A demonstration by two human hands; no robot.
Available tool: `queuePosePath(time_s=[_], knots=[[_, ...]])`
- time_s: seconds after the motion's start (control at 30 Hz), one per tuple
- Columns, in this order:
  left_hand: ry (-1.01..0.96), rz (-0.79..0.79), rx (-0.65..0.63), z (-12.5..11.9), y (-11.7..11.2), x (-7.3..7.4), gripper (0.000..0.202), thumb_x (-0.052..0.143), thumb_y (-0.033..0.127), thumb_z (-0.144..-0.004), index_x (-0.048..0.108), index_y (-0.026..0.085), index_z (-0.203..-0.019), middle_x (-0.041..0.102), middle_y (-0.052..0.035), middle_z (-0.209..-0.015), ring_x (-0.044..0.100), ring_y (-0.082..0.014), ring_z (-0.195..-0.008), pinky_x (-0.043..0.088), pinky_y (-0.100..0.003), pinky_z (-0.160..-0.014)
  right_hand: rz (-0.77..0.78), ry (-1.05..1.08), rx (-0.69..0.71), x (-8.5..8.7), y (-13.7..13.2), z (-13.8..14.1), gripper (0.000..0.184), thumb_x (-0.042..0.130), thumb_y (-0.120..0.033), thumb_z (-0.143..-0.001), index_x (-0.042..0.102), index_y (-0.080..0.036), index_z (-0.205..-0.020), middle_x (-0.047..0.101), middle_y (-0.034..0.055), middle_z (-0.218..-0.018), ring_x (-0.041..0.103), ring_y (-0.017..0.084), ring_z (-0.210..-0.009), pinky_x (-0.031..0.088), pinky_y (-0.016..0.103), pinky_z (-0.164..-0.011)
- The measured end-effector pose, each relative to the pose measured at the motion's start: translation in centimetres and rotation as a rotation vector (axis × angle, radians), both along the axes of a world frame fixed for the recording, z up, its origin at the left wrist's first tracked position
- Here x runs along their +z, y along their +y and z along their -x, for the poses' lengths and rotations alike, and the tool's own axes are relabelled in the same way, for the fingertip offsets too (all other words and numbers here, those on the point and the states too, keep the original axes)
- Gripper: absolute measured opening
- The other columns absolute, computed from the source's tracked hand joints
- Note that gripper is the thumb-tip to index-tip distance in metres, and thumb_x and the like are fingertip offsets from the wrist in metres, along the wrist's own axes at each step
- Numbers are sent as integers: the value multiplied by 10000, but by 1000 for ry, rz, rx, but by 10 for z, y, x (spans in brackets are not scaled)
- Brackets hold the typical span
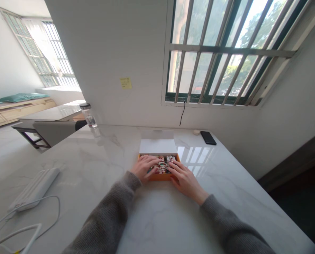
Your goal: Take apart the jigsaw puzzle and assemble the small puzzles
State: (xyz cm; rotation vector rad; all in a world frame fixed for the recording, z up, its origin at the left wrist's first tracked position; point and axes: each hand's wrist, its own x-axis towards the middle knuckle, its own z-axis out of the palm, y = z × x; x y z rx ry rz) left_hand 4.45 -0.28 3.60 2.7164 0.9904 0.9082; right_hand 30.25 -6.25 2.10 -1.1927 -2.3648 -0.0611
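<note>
Bright daylight pours through the barred window (232,53), glaring on the marble desk (195,155). Wide-angle distortion bends the frame's edges

We've got our left hand (144,168) and right hand (185,180) spread over the orange box (159,178), white lid (157,147) just behind it, black phone (208,138) back to its right.

Left hand (144,168) and right hand (185,180) reach forward, palms down, fingers extended, slightly curved, fingertips nearly meeting. Grey knit sleeves (107,218) cover forearms, angled inward toward wrists.
</note>
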Motion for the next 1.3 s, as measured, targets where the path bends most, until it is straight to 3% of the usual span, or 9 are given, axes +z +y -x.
queuePosePath(time_s=[0.13, 0.23, 0.4, 0.53, 0.73, 0.87, 1.03, 1.2, 1.3], knots=[[-492, 215, 316, 42, 30, -21, 452, 473, 421, -915, 567, 184, -1289, 626, -125, -1252, 568, -267, -1194, 457, -462, -1025, -25, 110, -6, 1, 2, -3, 457, 514, -283, -910, 513, -272, -1367, 433, 72, -1506, 341, 304, -1411, 270, 597, -1158], [-775, 538, 405, 58, 54, -45, 562, 493, 449, -874, 509, 128, -1335, 599, -173, -1305, 553, -290, -1246, 446, -483, -1057, -1, 457, -129, -5, 26, -8, 471, 419, -336, -951, 449, -231, -1410, 400, 107, -1514, 355, 269, -1406, 318, 523, -1155], [-932, 777, 249, 42, 67, -67, 689, 597, 520, -806, 473, 145, -1372, 480, -155, -1463, 426, -295, -1376, 324, -447, -1165, 399, 1071, -269, -22, 82, -8, 544, 386, -455, -931, 411, -223, -1423, 558, 114, -1369, 558, 270, -1229, 498, 475, -992], [-1079, 785, 104, 27, 65, -67, 851, 750, 543, -679, 456, 160, -1379, 506, -154, -1441, 452, -314, -1348, 350, -434, -1141, 546, 1334, -290, -19, 99, 1, 550, 542, -474, -840, 518, -242, -1338, 592, 54, -1347, 552, 252, -1237, 479, 402, -1009], [-1249, 857, 97, 25, 58, -59, 653, 642, 655, -750, 556, 209, -1218, 650, -93, -1243, 604, -272, -1161, 492, -412, -987, 648, 1669, -49, 2, 92, 4, 416, 549, -562, -796, 660, -260, -1059, 744, 9, -968, 655, 246, -1027, 512, 394, -908], [-1307, 1018, 75, 32, 52, -56, 684, 532, 776, -736, 619, 186, -1071, 698, -96, -1076, 638, -295, -1093, 531, -412, -910, 749, 1613, -42, 6, 81, -7, 452, 490, -641, -817, 678, -230, -803, 737, 48, -1018, 652, 277, -1021, 514, 414, -882], [-1042, 934, 129, 45, 42, -56, 616, 747, 640, -619, 617, 179, -1006, 686, -93, -1101, 620, -307, -1122, 497, -416, -958, 661, 1343, 0, -4, 57, -19, 313, 597, -513, -817, 672, -217, -747, 588, 50, -1343, 533, 294, -1247, 437, 439, -1026], [-783, 785, 111, 52, 28, -58, 703, 735, 639, -659, 572, 164, -1151, 614, -151, -1257, 546, -327, -1235, 467, -454, -1013, 511, 928, -57, -10, 31, -19, 281, 619, -492, -830, 674, -248, -957, 360, 55, -1547, 322, 269, -1430, 375, 439, -1107], [-669, 824, 106, 61, 18, -58, 759, 681, 664, -707, 528, 177, -1268, 582, -166, -1299, 542, -336, -1239, 494, -466, -976, 517, 807, -54, -9, 18, -22, 383, 578, -497, -861, 617, -252, -1153, 331, 92, -1558, 367, 255, -1409, 454, 393, -1043]])
